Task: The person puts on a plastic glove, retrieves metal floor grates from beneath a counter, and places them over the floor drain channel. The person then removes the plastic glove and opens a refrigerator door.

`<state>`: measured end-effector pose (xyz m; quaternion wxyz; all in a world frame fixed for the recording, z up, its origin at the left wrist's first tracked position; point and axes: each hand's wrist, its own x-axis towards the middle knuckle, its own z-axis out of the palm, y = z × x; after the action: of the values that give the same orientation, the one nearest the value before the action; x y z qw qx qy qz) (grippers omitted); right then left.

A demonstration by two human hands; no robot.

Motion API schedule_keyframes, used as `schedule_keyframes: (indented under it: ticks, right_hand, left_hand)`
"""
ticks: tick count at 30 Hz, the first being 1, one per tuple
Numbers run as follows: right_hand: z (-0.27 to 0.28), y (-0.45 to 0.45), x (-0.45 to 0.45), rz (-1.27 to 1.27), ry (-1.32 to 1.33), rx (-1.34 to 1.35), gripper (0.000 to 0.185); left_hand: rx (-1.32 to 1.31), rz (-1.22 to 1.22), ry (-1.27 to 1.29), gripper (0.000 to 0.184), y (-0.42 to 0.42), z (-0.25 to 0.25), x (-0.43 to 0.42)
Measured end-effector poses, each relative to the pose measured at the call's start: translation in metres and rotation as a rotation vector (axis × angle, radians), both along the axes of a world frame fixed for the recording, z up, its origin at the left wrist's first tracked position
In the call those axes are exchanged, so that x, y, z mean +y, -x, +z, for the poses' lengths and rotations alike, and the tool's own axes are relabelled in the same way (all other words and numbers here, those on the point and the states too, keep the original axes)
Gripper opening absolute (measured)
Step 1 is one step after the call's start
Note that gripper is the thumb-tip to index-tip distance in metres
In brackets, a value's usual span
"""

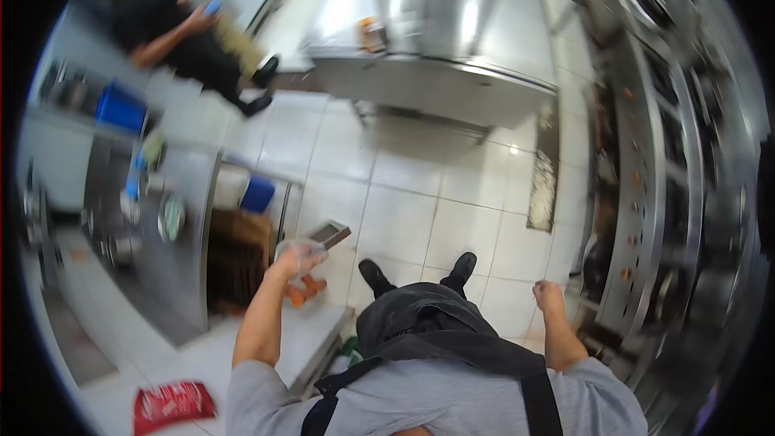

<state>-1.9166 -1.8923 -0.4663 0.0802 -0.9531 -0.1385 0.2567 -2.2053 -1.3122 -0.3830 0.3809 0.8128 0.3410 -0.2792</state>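
Note:
My left hand, in a clear plastic glove, is at the end of the white counter on my left. A flat rectangular thing with a light frame and a darker middle sticks out from its fingers over the floor; its exact kind I cannot make out. Just below this hand, orange carrots lie on the white counter. My right hand hangs at my right side, its fingers curled in, and no object shows in it. It is near the stove front but apart from it.
A red packet lies at the counter's near left. Stoves with knobs line the right. A steel table stands ahead, with an orange-labelled container on it. Another person stands back left, near a blue bin. White tiles cover the floor.

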Motion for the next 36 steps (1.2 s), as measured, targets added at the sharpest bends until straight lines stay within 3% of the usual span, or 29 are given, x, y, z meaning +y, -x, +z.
schedule_keyframes:
  ticks: [4, 5, 7, 8, 9, 11, 14, 16, 17, 20, 23, 24, 26, 28, 29, 31, 33, 35, 36]
  right_hand:
    - [-0.003, -0.043, -0.078, -0.281, -0.135, -0.108, 0.026]
    - [0.001, -0.053, -0.094, -0.324, -0.127, -0.114, 0.026]
    - [0.015, -0.086, -0.115, -0.544, -0.207, 0.024, 0.025]
    - [0.027, -0.113, -0.119, -0.563, -0.216, -0.01, 0.025]
    - [0.042, -0.14, -0.121, -0.51, -0.274, -0.076, 0.026]
    - [0.071, -0.199, -0.124, -0.446, -0.397, -0.212, 0.027]
    - [0.138, -0.3, -0.11, -0.514, -0.649, -0.283, 0.025]
    - [0.159, -0.361, -0.114, -0.507, -0.694, -0.389, 0.024]
    - [0.169, -0.388, -0.116, -0.499, -0.734, -0.486, 0.024]
    - [0.193, -0.44, -0.142, -0.361, -0.533, -0.71, 0.024]
    - [0.163, -0.451, -0.211, -0.408, -0.206, -0.696, 0.018]
    - [0.148, -0.437, -0.236, -0.461, -0.228, -0.725, 0.02]
    - [0.127, -0.384, -0.276, -0.674, -0.018, -0.573, 0.02]
    - [0.056, -0.294, -0.346, -0.704, 0.25, -0.451, 0.029]
    - [0.078, -0.261, -0.322, -0.904, 0.277, -0.319, 0.037]
    - [0.068, -0.218, -0.306, -1.08, 0.347, -0.107, 0.033]
    - [0.041, -0.209, -0.289, -1.143, 0.36, 0.094, 0.03]
    - [0.001, -0.234, -0.269, -1.11, 0.321, 0.27, 0.026]
    - [-0.023, -0.263, -0.261, -1.067, 0.289, 0.326, 0.025]
  left_hand:
    - [-0.106, -0.182, -0.001, 0.06, -0.13, -0.046, -0.073]
    - [-0.105, -0.153, 0.099, 0.061, -0.169, -0.058, -0.097]
    - [-0.135, -0.184, 0.186, 0.06, -0.249, -0.061, -0.16]
    - [-0.177, -0.246, 0.171, 0.059, -0.289, -0.057, -0.19]
    - [-0.376, -0.196, 0.188, 0.054, -0.312, -0.093, -0.215]
    - [-0.347, -0.18, 0.263, 0.05, -0.38, -0.069, -0.269]
    - [-0.346, -0.252, 0.381, 0.065, -0.466, -0.04, -0.322]
    - [-0.287, -0.247, 0.654, 0.059, -0.52, 0.001, -0.351]
    - [-0.305, -0.251, 0.654, 0.059, -0.545, 0.005, -0.361]
    - [-0.446, -0.356, 0.697, 0.042, -0.641, 0.017, -0.383]
    - [-0.477, -0.29, 0.817, 0.042, -0.73, 0.036, -0.399]
    - [-0.383, -0.216, 0.858, 0.036, -0.763, 0.035, -0.404]
    - [-0.237, -0.186, 0.753, 0.026, -0.826, 0.051, -0.416]
    - [-0.194, -0.199, 0.71, 0.025, -0.886, 0.043, -0.423]
    - [-0.179, -0.19, 0.656, 0.02, -0.915, 0.04, -0.424]
    - [-0.162, -0.194, 0.592, 0.016, -0.98, 0.025, -0.423]
    - [-0.085, -0.103, 0.53, 0.014, -1.053, 0.005, -0.418]
    - [0.053, -0.232, 0.4, 0.015, -1.12, 0.028, -0.403]
    - [-0.078, -0.002, 0.598, 0.017, -1.145, 0.016, -0.396]
